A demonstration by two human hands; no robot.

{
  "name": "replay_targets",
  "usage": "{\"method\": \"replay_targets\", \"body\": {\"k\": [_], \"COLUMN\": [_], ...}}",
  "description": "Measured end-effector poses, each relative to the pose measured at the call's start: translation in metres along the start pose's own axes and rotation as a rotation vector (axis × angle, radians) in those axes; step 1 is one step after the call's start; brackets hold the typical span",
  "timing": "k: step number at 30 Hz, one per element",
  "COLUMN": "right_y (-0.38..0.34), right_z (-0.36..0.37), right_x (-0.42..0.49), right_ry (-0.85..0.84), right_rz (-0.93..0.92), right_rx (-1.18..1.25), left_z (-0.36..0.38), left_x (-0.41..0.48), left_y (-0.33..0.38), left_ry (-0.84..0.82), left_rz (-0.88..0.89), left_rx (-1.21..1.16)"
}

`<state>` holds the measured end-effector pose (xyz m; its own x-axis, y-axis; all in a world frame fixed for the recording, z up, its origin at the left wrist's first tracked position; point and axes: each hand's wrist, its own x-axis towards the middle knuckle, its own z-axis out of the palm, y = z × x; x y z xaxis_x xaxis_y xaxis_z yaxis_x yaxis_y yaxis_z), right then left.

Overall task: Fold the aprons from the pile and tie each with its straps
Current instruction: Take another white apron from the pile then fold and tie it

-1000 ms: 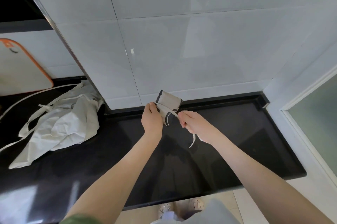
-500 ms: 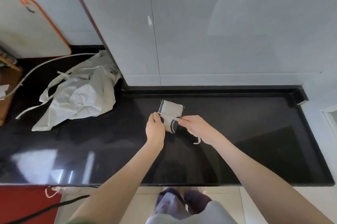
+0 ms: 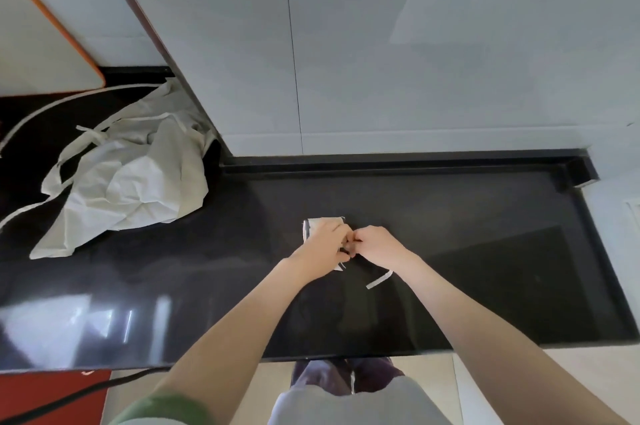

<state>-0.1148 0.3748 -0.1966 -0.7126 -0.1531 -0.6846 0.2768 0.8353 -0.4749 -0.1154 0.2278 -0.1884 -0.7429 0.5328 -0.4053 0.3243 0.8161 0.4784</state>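
I record the folded apron (image 3: 323,221) over the middle of the black table (image 3: 485,251), my left hand (image 3: 320,244) curled round it, my right hand (image 3: 375,244) pinching its strap (image 3: 379,279), whose loose end trails beside that wrist, and the pile (image 3: 138,182) well apart at left.
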Motion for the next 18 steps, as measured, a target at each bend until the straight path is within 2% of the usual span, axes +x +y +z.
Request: {"method": "replay_targets", "body": {"k": [5, 6, 9, 11, 14, 18], "right_y": [0.017, 0.021, 0.034, 0.039, 0.044, 0.035], "right_z": [-0.01, -0.015, -0.023, -0.022, -0.019, -0.023], "right_x": [-0.01, -0.012, -0.017, -0.019, -0.02, -0.025], "right_ry": [0.064, 0.065, 0.058, 0.042, -0.02, -0.065], "right_rz": [-0.001, -0.006, 0.013, 0.057, 0.082, 0.027], "right_rx": [0.033, 0.038, 0.081, 0.131, 0.101, 0.062], "left_z": [0.007, 0.006, -0.002, -0.005, -0.003, 0.003], "left_x": [0.018, 0.018, 0.011, 0.007, 0.008, 0.013], "left_y": [-0.011, -0.014, -0.021, -0.022, -0.02, -0.016], "left_ry": [-0.02, -0.016, 0.075, 0.171, 0.215, 0.083], "left_rz": [-0.081, -0.09, -0.196, -0.28, -0.334, -0.198], "left_rx": [-0.112, -0.228, -0.807, -0.976, -0.985, -0.803]}}
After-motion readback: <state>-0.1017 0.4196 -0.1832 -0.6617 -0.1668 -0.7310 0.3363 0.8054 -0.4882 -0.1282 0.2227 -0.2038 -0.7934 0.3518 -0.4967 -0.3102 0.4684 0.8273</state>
